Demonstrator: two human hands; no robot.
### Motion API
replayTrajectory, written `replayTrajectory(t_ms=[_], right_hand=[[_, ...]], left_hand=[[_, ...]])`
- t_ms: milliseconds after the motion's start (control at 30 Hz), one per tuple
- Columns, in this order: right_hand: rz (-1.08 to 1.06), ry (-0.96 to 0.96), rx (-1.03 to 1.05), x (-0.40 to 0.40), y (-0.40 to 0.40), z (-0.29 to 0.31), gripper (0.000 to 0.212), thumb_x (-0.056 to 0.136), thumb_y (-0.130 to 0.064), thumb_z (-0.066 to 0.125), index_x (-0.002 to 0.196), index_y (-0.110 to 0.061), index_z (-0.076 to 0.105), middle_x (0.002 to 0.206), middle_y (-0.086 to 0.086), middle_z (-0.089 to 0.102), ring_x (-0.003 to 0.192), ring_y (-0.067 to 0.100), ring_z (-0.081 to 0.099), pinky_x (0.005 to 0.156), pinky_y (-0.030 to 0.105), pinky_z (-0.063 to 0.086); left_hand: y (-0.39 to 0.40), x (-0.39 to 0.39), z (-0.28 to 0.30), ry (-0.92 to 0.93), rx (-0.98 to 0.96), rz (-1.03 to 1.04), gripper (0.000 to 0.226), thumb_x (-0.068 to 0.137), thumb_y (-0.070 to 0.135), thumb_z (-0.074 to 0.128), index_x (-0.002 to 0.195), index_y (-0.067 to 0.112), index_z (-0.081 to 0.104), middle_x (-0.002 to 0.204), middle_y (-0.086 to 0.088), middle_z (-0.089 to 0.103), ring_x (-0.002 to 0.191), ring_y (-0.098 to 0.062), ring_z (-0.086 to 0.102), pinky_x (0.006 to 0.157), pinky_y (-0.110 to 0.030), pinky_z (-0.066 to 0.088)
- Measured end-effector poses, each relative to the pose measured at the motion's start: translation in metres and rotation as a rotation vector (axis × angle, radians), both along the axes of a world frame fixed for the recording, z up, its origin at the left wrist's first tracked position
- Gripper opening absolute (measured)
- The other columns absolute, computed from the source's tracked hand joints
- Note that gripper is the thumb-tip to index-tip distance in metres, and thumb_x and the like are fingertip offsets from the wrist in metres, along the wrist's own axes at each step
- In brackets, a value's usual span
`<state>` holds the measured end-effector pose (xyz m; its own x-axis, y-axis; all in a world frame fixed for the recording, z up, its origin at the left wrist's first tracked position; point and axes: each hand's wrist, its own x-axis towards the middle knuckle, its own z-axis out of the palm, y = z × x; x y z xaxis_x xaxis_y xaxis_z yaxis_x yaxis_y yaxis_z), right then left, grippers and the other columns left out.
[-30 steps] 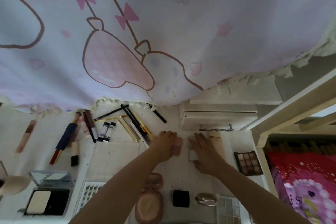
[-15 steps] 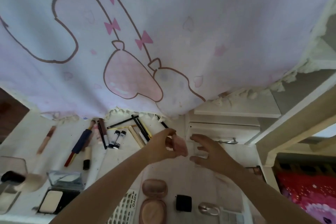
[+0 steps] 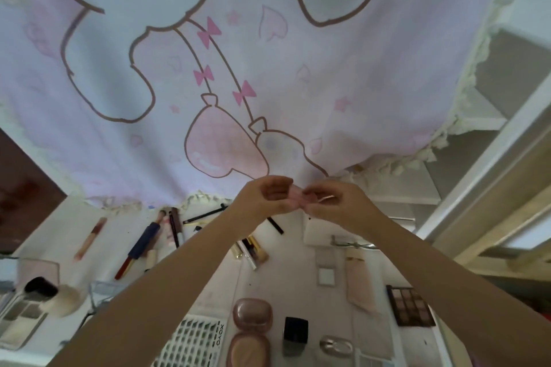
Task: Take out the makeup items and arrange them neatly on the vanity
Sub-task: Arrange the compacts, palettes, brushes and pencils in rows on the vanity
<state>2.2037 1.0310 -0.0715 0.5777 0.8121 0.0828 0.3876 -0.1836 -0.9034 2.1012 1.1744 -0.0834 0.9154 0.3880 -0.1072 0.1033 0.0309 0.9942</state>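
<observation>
A pale lilac cloth printed with brown-outlined cartoon shapes and pink bows (image 3: 268,53) hangs across the upper half of the view, its frilled hem meeting the back of the white vanity surface (image 3: 286,271). On that surface the makeup is already spread out: pencils, tubes and a navy-handled brush (image 3: 143,243) fanned at the back left, a rosy open compact (image 3: 252,328) and a small black square case (image 3: 295,332) near the front, a brown eyeshadow palette (image 3: 410,305) to the right, and a little white-faced square compact (image 3: 326,275) lying alone between them. Half a second ago the hands were just above the surface, the left carrying a small pink item; now both have risen in front of the cloth's hem and come together. The left hand (image 3: 265,195) is curled, fingers folded inward, and the right hand (image 3: 334,202) is curled facing it, the fingertips of both meeting on the small translucent pink item (image 3: 296,198) held well above the surface. What the item is cannot be made out, as it is mostly hidden by fingers. The meeting of both hands suggests it is being opened, closed or checked rather than placed, so it has yet to join the arrangement; much of the laying-out looks done, though the back-left group is loose.
</observation>
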Motion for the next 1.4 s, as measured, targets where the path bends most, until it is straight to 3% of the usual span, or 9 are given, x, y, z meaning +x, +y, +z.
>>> replayTrajectory(t_ms=[133, 333, 500, 600, 700, 833, 900, 1033, 1400], right_hand=[[-0.025, 0.028, 0.035, -0.006, 0.001, 0.008, 0.03, 0.072, -0.006, 0.073, 0.073, -0.035, 0.065, 0.07, -0.014, 0.065, 0.063, -0.007, 0.06, 0.066, 0.01, 0.049], [-0.051, 0.021, 0.006, -0.013, 0.002, 0.002, 0.018, 0.069, -0.004, 0.075, 0.077, -0.021, 0.072, 0.071, -0.004, 0.064, 0.072, 0.015, 0.061, 0.076, 0.036, 0.052], [-0.04, 0.167, 0.004, -0.009, 0.001, -0.004, 0.019, 0.075, 0.0, 0.069, 0.09, -0.01, 0.072, 0.074, -0.001, 0.067, 0.067, 0.003, 0.062, 0.071, 0.02, 0.051], [-0.03, 0.338, 0.009, -0.003, 0.003, -0.009, 0.006, 0.075, -0.017, 0.071, 0.08, -0.015, 0.072, 0.078, 0.009, 0.067, 0.076, 0.016, 0.063, 0.079, 0.029, 0.052], [-0.13, 0.555, -0.042, 0.004, 0.008, -0.024, 0.021, 0.09, -0.022, 0.053, 0.084, -0.006, 0.065, 0.082, 0.014, 0.066, 0.078, 0.027, 0.062, 0.075, 0.032, 0.052], [-0.202, 0.702, -0.199, 0.001, 0.01, -0.064, 0.037, 0.097, -0.035, 0.039, 0.081, -0.008, 0.058, 0.073, 0.011, 0.064, 0.057, 0.019, 0.062, 0.056, 0.026, 0.052], [-0.248, 0.755, -0.327, -0.008, 0.008, -0.092, 0.041, 0.097, -0.038, 0.036, 0.079, -0.007, 0.055, 0.073, 0.011, 0.064, 0.052, 0.018, 0.062, 0.052, 0.025, 0.052], [-0.298, 0.729, -0.528, -0.021, 0.006, -0.135, 0.043, 0.099, -0.038, 0.032, 0.085, -0.004, 0.055, 0.076, 0.01, 0.063, 0.059, 0.02, 0.056, 0.055, 0.027, 0.048], [-0.435, 0.68, -0.605, -0.002, 0.027, -0.168, 0.041, 0.098, -0.034, 0.034, 0.072, -0.005, 0.047, 0.063, 0.013, 0.058, 0.05, 0.019, 0.045, 0.049, 0.026, 0.036]], left_hand=[[-0.001, -0.004, 0.008, -0.029, 0.013, 0.039, 0.04, 0.072, -0.016, 0.065, 0.105, 0.006, 0.056, 0.089, -0.001, 0.064, 0.069, -0.001, 0.067, 0.059, -0.011, 0.051], [-0.001, -0.012, 0.001, -0.014, 0.061, 0.045, 0.041, 0.07, -0.013, 0.068, 0.1, 0.014, 0.059, 0.092, 0.001, 0.066, 0.081, -0.007, 0.066, 0.073, -0.015, 0.055], [0.003, -0.016, -0.006, 0.008, 0.076, 0.001, 0.045, 0.071, -0.015, 0.066, 0.098, 0.02, 0.059, 0.094, 0.004, 0.066, 0.079, -0.001, 0.068, 0.074, -0.016, 0.055], [0.007, -0.018, -0.014, 0.046, 0.02, -0.039, 0.046, 0.074, -0.018, 0.061, 0.104, 0.016, 0.057, 0.096, 0.004, 0.065, 0.079, 0.001, 0.068, 0.07, -0.014, 0.054], [0.011, -0.022, -0.028, 0.137, 0.002, -0.087, 0.048, 0.076, -0.021, 0.057, 0.112, 0.011, 0.055, 0.097, 0.003, 0.065, 0.076, 0.003, 0.068, 0.067, -0.013, 0.054], [0.009, -0.031, -0.066, 0.304, 0.057, -0.139, 0.052, 0.076, -0.026, 0.052, 0.122, -0.003, 0.049, 0.092, -0.002, 0.061, 0.069, 0.001, 0.066, 0.062, -0.014, 0.054], [0.004, -0.035, -0.089, 0.428, 0.169, -0.211, 0.051, 0.078, -0.017, 0.058, 0.126, -0.003, 0.049, 0.102, -0.007, 0.062, 0.083, -0.008, 0.065, 0.072, -0.017, 0.053], [-0.007, -0.04, -0.126, 0.584, 0.521, -0.357, 0.051, 0.078, 0.005, 0.068, 0.126, 0.013, 0.052, 0.127, -0.007, 0.054, 0.109, -0.022, 0.058, 0.088, -0.025, 0.046], [-0.009, -0.014, -0.149, 0.688, 0.496, -0.403, 0.058, 0.078, 0.004, 0.068, 0.128, 0.01, 0.04, 0.114, -0.012, 0.058, 0.092, -0.016, 0.052, 0.076, -0.023, 0.046]])
